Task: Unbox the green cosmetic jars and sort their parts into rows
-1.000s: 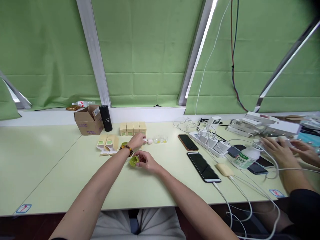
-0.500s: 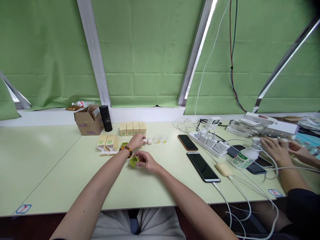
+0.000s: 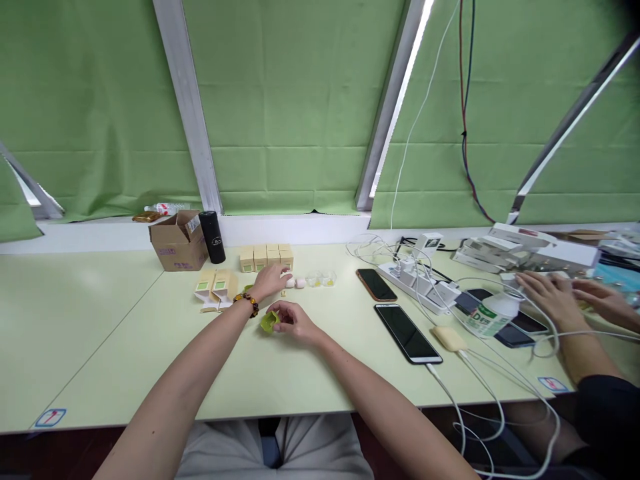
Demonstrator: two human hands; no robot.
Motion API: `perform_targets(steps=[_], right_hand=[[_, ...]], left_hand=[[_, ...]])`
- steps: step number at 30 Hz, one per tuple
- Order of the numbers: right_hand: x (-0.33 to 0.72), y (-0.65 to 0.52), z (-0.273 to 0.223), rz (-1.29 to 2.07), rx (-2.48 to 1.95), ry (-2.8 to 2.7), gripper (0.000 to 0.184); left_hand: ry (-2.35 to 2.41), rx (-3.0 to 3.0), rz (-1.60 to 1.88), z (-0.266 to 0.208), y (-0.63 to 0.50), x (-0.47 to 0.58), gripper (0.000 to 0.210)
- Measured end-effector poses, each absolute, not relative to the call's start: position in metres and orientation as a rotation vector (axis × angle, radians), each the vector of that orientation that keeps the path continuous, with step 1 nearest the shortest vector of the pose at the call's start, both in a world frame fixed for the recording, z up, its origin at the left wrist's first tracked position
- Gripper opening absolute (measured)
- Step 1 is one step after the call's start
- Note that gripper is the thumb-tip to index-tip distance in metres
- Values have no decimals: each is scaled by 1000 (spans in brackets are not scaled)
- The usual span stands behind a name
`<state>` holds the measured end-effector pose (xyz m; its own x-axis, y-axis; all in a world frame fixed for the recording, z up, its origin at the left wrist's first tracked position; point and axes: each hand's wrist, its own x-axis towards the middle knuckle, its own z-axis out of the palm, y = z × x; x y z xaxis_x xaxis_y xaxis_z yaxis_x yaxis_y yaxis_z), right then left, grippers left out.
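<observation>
On the pale green tabletop [image 3: 110, 360], a row of small cream cardboard boxes [image 3: 267, 259] with green labels stands ahead of you. Your right hand [image 3: 294, 323], on your side of that row, holds a yellow-green, cup-shaped piece [image 3: 269, 323] between thumb and fingers. Your left hand [image 3: 270, 281] is extended just in front of the row, fingers loosely apart. Its fingertips are beside two small, rounded, pale pink pieces [image 3: 300, 283], which lie near the row's right end on your side; you are advised that contact with the nearer one cannot be confirmed. A dark amber beaded bracelet [image 3: 254, 308] circles your left wrist.

A second green piece [image 3: 248, 289], partly hidden by your left wrist, is noted in front of the row. Clear plastic cups [image 3: 321, 279] with yellow inside lie to the row's right, beyond the pink pieces. Two opened cream cartons [image 3: 215, 285] are left of the row and closer to you. Farther left of the row, your inspection finds a brown cardboard carton [image 3: 178, 243] and a black cylindrical bottle [image 3: 213, 238]. Well right of the row is a white power strip [image 3: 417, 291] loaded with plugs.
</observation>
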<state>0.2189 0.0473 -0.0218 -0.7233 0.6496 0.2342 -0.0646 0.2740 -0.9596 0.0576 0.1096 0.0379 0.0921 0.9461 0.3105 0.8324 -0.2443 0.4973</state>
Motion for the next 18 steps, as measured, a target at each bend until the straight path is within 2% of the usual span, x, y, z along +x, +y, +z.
perform_targets(steps=[10,15,18], right_hand=[[224,49,-6,1476,-452,-1696,49],[224,47,1,1438,-422,-1608,55],[224,47,1,1407,-414,-1585,52]], left_hand=[[1509,2016,1490,40,13,30,31],[1419,2238,1568,29,-24,29,21],[1398,2335,1602,25,-31,34,16]])
